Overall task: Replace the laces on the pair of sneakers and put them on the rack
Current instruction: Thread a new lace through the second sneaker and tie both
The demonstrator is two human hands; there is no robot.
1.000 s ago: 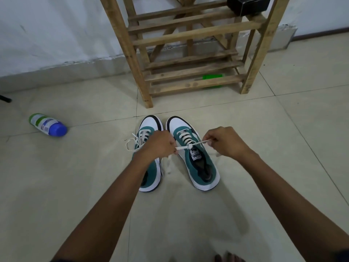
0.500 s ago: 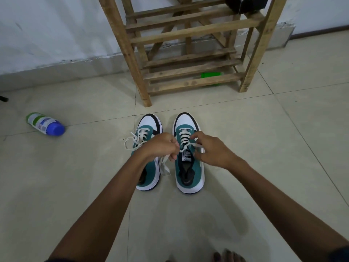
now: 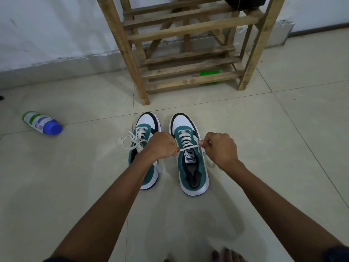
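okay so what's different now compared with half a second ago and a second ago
The left hand and right hand, close together over the right sneaker half a second ago, have pulled apart again, drawing its lace taut. Both kept their grip. Left sneaker, bottle and rack stayed put.

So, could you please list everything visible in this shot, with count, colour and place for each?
sneakers: two, green and white with black trim, side by side on the floor before the rack.
laces: white, threaded in both sneakers; the right sneaker's is pulled taut between the hands, the left sneaker's lies in loose loops.
rack: one, bare wood, slatted, against the wall.
black object: one, on an upper rack shelf, cut off by the frame.
green object: one, behind the bottom slats.
bottle: one, white and green with blue cap, lying on the floor at left.
floor: pale tiles.
left hand: pinching the lace.
right hand: pinching the lace.
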